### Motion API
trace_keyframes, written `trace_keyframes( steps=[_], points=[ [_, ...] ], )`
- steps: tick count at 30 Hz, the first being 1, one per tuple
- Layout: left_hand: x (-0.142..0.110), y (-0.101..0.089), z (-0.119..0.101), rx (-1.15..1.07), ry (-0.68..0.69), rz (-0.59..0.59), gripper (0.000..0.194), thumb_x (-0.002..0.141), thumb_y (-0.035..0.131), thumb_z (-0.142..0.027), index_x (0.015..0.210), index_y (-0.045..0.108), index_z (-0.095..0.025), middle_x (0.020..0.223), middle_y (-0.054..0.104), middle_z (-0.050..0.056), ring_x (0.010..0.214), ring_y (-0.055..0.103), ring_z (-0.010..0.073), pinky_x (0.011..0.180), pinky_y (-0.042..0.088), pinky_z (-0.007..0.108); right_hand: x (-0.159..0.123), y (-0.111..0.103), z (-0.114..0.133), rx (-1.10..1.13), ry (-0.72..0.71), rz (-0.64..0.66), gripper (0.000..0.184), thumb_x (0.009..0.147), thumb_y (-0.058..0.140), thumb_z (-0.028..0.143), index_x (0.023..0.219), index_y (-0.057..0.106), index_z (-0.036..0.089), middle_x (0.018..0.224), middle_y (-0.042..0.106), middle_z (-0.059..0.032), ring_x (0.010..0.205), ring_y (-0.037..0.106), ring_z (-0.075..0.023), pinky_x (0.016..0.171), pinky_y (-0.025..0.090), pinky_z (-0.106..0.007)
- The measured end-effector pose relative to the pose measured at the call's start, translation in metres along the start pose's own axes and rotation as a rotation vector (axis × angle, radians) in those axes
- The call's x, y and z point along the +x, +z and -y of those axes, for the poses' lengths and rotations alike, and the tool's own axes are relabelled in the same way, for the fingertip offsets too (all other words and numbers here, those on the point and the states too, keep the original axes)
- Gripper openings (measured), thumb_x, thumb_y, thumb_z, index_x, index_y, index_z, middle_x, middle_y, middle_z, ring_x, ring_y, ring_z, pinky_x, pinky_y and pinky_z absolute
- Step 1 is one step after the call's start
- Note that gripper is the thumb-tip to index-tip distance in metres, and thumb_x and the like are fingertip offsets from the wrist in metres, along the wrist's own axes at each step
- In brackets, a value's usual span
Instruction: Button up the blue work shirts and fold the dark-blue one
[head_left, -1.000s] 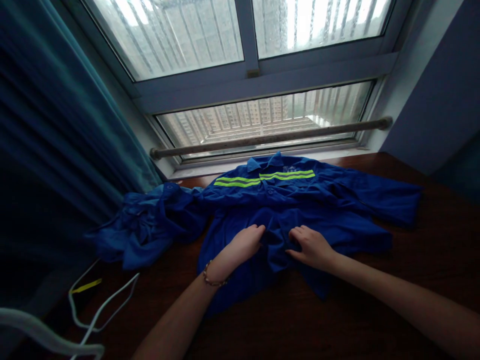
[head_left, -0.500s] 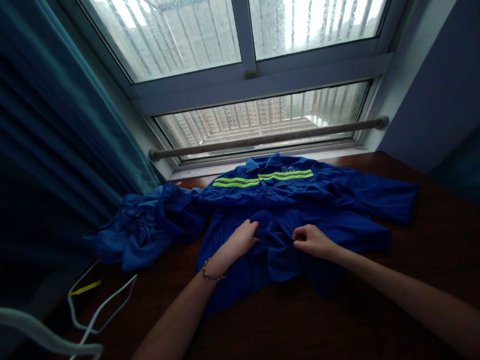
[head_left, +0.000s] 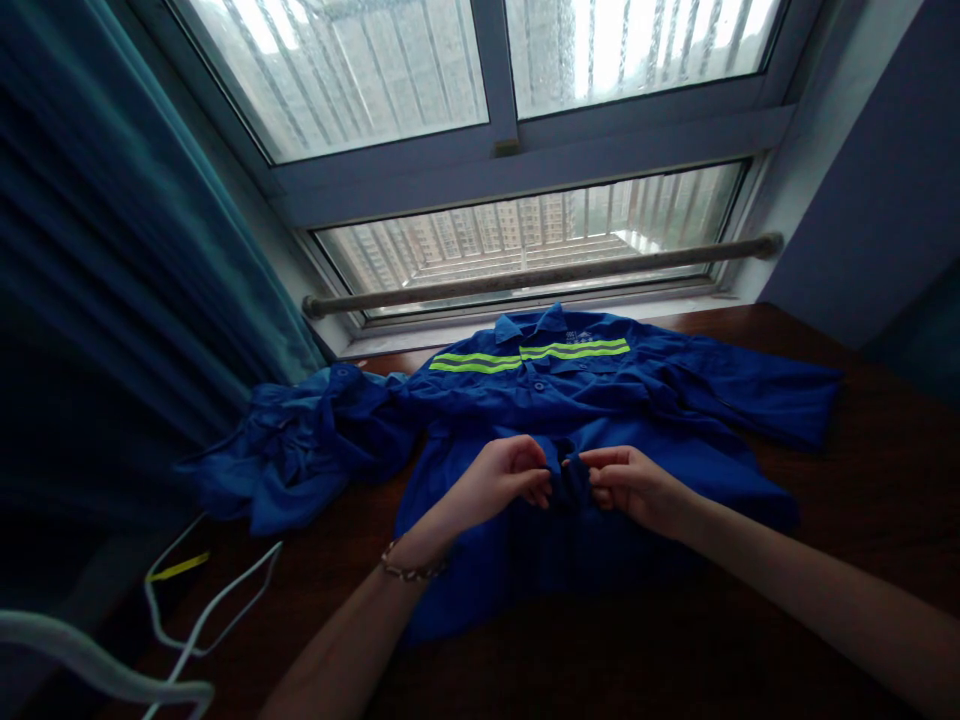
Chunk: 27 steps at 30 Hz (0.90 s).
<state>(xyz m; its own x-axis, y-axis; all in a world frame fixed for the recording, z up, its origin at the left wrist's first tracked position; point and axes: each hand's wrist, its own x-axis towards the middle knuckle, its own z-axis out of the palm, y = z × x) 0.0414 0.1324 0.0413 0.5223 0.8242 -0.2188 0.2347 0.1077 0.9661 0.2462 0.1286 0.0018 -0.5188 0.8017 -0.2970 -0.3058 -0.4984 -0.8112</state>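
A blue work shirt with two yellow-green reflective stripes lies spread on a dark wooden table, collar toward the window. My left hand, with a bead bracelet at the wrist, pinches the left edge of the shirt's front opening. My right hand pinches the right edge. Both edges are lifted a little off the table and held close together at the shirt's middle. The left sleeve lies bunched up at the left; the right sleeve stretches out flat to the right.
A white wire hanger lies at the table's left front corner. A teal curtain hangs on the left. A metal rail runs along the window behind the shirt. A blue wall stands at the right.
Both hands went from resting flat on the shirt front to pinching its front edges, lifting them and drawing them together at the middle.
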Motion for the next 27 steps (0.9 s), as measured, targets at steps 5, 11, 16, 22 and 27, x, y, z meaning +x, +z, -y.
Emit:
trace_keyframes(
  steps=[5, 11, 16, 22, 27],
  points=[
    [0.002, 0.012, 0.001, -0.145, -0.010, -0.088, 0.029, 0.067, 0.066, -0.029, 0.082, 0.049, -0.011, 0.074, 0.063, 0.005, 0.066, 0.063, 0.0158, 0.061, 0.049, 0.026, -0.008, 0.008, -0.001, -0.138, -0.091, 0.068, 0.030, 0.068, 0.064, 0.030, 0.093, 0.066, 0.013, 0.071, 0.056, -0.0030, 0.053, 0.045, -0.0052, 0.048, 0.034, -0.018],
    [0.001, 0.018, 0.004, -0.207, -0.011, -0.080, 0.026, 0.065, 0.067, -0.022, 0.080, 0.049, -0.010, 0.074, 0.063, 0.004, 0.068, 0.064, 0.0158, 0.063, 0.050, 0.026, -0.007, 0.008, -0.004, -0.551, -0.475, -0.033, 0.017, 0.073, 0.061, 0.028, 0.085, 0.068, 0.019, 0.084, 0.053, -0.0030, 0.064, 0.050, -0.0091, 0.052, 0.041, -0.020],
    [0.002, 0.027, 0.008, -0.200, 0.032, -0.099, 0.021, 0.068, 0.065, -0.020, 0.080, 0.050, -0.011, 0.074, 0.064, 0.005, 0.067, 0.064, 0.0155, 0.062, 0.050, 0.025, -0.007, 0.005, -0.008, -0.676, -0.585, -0.119, 0.010, 0.073, 0.061, 0.024, 0.079, 0.068, 0.021, 0.084, 0.056, -0.0035, 0.075, 0.054, -0.0137, 0.061, 0.044, -0.023],
    [0.003, 0.031, 0.011, -0.186, 0.066, -0.136, 0.017, 0.069, 0.063, -0.020, 0.081, 0.052, -0.012, 0.076, 0.066, 0.006, 0.069, 0.064, 0.0161, 0.065, 0.050, 0.026, -0.008, 0.005, -0.007, -0.774, -0.637, -0.131, 0.009, 0.076, 0.058, 0.020, 0.079, 0.067, 0.018, 0.082, 0.059, -0.0037, 0.076, 0.055, -0.0138, 0.066, 0.044, -0.024],
    [0.003, 0.031, 0.012, -0.142, 0.060, -0.156, 0.013, 0.069, 0.061, -0.017, 0.079, 0.054, -0.012, 0.075, 0.066, 0.006, 0.069, 0.063, 0.0172, 0.065, 0.050, 0.028, -0.005, 0.001, -0.011, -0.811, -0.655, -0.179, 0.007, 0.075, 0.058, 0.020, 0.074, 0.065, 0.017, 0.077, 0.061, -0.0026, 0.071, 0.056, -0.0134, 0.063, 0.043, -0.023]
  ],
)
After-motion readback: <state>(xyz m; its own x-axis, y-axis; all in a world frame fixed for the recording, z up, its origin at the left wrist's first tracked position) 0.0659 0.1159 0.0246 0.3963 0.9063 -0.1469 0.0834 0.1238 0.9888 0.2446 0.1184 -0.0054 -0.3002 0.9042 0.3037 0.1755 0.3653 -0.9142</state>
